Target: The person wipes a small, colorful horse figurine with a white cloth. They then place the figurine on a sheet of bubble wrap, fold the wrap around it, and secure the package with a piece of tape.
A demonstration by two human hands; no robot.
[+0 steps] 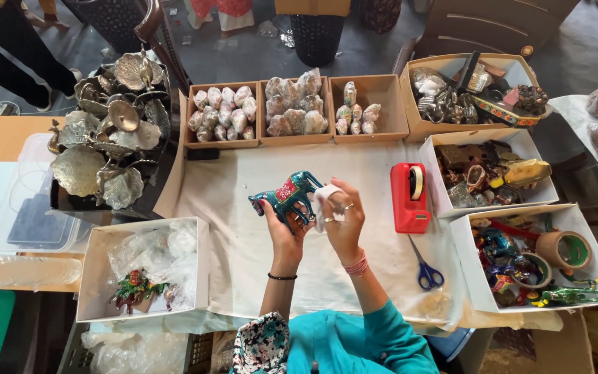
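My left hand (pixel 279 223) holds a teal painted animal figurine (pixel 286 194) with a red saddle, lifted over the white cloth-covered table (pixel 243 242). My right hand (pixel 342 218), with rings and pink bangles, pinches a small white cloth (pixel 324 201) against the figurine's rear end. A black band sits on my left wrist.
A red tape dispenser (pixel 410 197) and blue scissors (pixel 426 266) lie to the right. Three brown boxes (pixel 297 107) of wrapped items line the back. White boxes (pixel 531 256) at right hold figurines and tape rolls. Metal peacock pieces (pixel 109 128) pile at left, above a box (pixel 143 266) with plastic wrap.
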